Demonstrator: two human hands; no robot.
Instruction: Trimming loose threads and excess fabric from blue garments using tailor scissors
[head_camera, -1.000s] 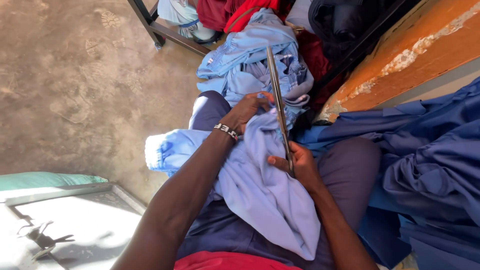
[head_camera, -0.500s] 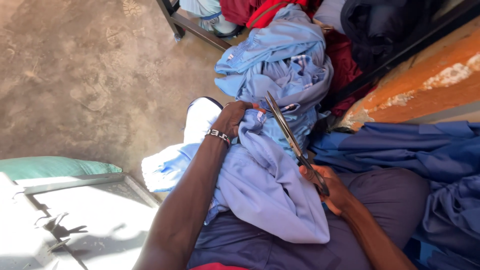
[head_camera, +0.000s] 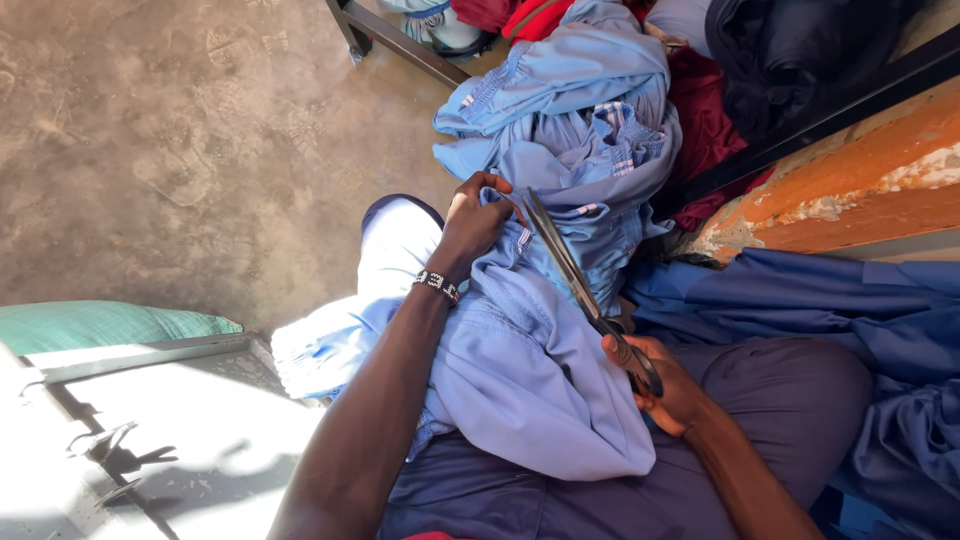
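Observation:
A light blue garment lies over my lap. My left hand, with a beaded bracelet at the wrist, pinches a fold of that cloth near my knee. My right hand grips the handles of long dark scissors. Their blades point up and away, and the tips reach the cloth right beside my left fingers.
A heap of light blue clothes lies ahead, with red and dark garments behind it. Darker blue cloth spreads at the right below an orange wall ledge. Bare concrete floor is at the left, and a green cushion at lower left.
My right hand has drawn the scissors handles back and to the right, so the blades now slant. My left hand stays pinching the cloth. The view has shifted slightly.

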